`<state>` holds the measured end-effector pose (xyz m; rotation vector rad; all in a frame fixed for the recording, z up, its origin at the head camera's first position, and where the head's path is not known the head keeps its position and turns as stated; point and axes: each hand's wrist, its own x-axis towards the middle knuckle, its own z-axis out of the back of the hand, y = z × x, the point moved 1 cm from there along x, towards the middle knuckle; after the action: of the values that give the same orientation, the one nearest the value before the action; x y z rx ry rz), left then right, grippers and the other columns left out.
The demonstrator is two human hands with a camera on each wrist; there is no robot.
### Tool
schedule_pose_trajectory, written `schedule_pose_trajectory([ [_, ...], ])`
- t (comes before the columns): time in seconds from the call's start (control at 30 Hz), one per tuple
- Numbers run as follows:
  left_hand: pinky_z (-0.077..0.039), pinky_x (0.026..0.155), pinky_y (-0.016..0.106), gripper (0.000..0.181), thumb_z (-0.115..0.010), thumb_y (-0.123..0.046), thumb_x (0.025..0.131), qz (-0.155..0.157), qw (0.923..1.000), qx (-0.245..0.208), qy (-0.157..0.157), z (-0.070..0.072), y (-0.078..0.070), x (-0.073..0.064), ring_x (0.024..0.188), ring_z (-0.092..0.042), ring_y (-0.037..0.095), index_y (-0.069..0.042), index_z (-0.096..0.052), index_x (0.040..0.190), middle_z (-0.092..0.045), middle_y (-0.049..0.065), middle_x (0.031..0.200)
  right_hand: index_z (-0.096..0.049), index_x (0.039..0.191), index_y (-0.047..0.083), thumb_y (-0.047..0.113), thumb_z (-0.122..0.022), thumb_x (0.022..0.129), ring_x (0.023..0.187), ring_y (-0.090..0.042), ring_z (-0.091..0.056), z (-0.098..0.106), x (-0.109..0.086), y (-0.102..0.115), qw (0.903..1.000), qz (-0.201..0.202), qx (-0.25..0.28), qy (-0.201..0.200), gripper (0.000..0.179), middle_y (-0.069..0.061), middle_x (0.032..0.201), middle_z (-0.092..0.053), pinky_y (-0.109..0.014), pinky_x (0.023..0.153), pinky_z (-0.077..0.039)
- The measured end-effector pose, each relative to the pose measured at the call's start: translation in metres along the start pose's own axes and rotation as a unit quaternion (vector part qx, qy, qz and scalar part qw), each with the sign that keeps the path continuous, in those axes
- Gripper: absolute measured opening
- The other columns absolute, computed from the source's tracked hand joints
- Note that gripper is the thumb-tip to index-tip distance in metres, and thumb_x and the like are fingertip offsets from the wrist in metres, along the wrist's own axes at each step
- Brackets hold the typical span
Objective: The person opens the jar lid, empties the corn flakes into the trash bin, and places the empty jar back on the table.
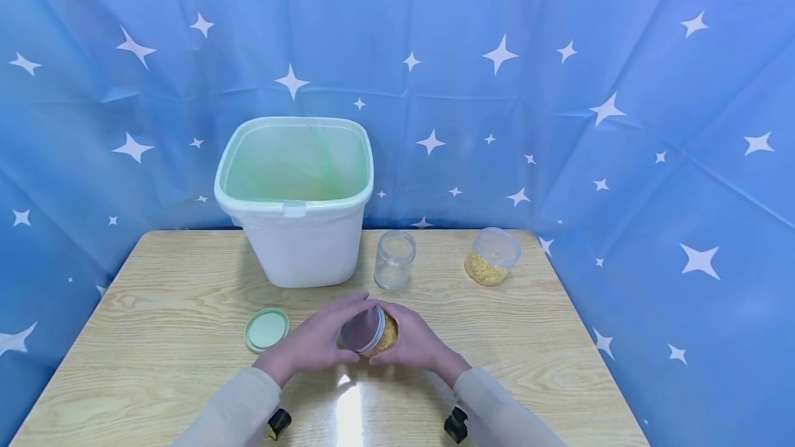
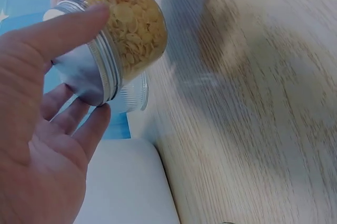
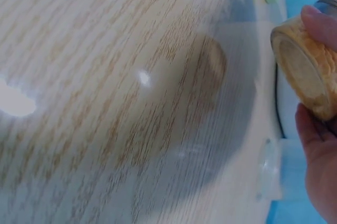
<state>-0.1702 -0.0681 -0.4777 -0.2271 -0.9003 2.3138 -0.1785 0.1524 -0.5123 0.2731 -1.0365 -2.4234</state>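
Observation:
A clear jar of yellow flakes (image 2: 139,29) with a silver screw lid (image 2: 87,71) is held tilted above the table, its lid toward the left. My left hand (image 1: 319,336) grips the lid end, thumb on one side and fingers on the other. Around the flake-filled body curls my right hand (image 1: 413,336); in the right wrist view its thumb and fingers (image 3: 310,129) hold the jar near its round base (image 3: 303,74). Left of the hands a pale green round lid (image 1: 267,330) lies flat on the table.
A white bin (image 1: 304,243) with a green-tinted inside stands at the back left. Beside it is a clear jar (image 1: 394,264) with a lid. Farther right sits an open-topped clear tub of yellow flakes (image 1: 491,261). Behind the wooden table (image 1: 528,364) hangs a blue starred curtain (image 1: 459,88).

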Motion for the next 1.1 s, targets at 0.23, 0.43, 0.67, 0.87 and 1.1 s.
schedule_pose_trajectory([
  [0.23, -0.042, 0.112, 0.049, 0.089, -0.083, -0.047, 0.073, 0.035, 0.9988, 0.019, -0.028, -0.0025, -0.0003, 0.0014, 0.138, -0.045, 0.025, -0.021, -0.043, 0.147, -0.045, 0.001, 0.151, -0.042, 0.145, 0.03, 0.036, -0.091, 0.063, 0.117, -0.01, -0.056, 0.0001, -0.0002, 0.0003, 1.0, 0.002, -0.005, -0.005, 0.096, 0.01, 0.134, -0.057, -0.032, 0.1, -0.05],
  [0.43, -0.045, 0.109, 0.048, 0.097, -0.078, -0.063, 0.069, 0.085, 0.9953, 0.023, -0.042, -0.0064, -0.0015, 0.003, 0.133, -0.05, 0.025, -0.017, -0.042, 0.147, -0.05, 0.002, 0.147, -0.045, 0.143, 0.028, 0.036, -0.09, 0.063, 0.112, -0.01, -0.058, 0.0004, -0.0002, 0.0004, 0.9999, 0.0, -0.008, -0.007, 0.092, 0.009, 0.131, -0.059, -0.029, 0.095, -0.052],
  [0.67, -0.039, 0.114, 0.05, 0.095, -0.085, -0.045, 0.071, 0.036, 0.999, -0.003, -0.028, -0.0037, -0.0007, 0.0009, 0.141, -0.04, 0.026, -0.023, -0.038, 0.15, -0.039, 0.004, 0.155, -0.042, 0.145, 0.029, 0.037, -0.09, 0.064, 0.116, -0.01, -0.057, 0.0009, -0.0007, 0.0012, 1.0, -0.001, -0.007, -0.004, 0.095, 0.01, 0.134, -0.057, -0.032, 0.099, -0.051],
  [0.87, -0.038, 0.114, 0.051, 0.088, -0.084, -0.016, 0.073, -0.003, 1.0, -0.005, -0.005, -0.0007, 0.0015, -0.0012, 0.144, -0.036, 0.028, -0.027, -0.04, 0.148, -0.036, 0.004, 0.157, -0.039, 0.148, 0.029, 0.034, -0.091, 0.064, 0.12, -0.012, -0.055, 0.0009, -0.0008, 0.0016, 1.0, -0.008, -0.004, 0.0, 0.098, 0.008, 0.138, -0.055, -0.035, 0.101, -0.05],
  [1.1, -0.043, 0.111, 0.048, 0.086, -0.085, -0.029, 0.073, 0.018, 0.9997, 0.002, -0.016, -0.0004, 0.0021, -0.0009, 0.138, -0.045, 0.025, -0.022, -0.042, 0.147, -0.044, 0.002, 0.152, -0.042, 0.145, 0.031, 0.036, -0.091, 0.064, 0.116, -0.01, -0.056, -0.0007, -0.0006, -0.0009, 1.0, -0.002, -0.002, -0.001, 0.095, 0.011, 0.133, -0.057, -0.033, 0.099, -0.051],
])
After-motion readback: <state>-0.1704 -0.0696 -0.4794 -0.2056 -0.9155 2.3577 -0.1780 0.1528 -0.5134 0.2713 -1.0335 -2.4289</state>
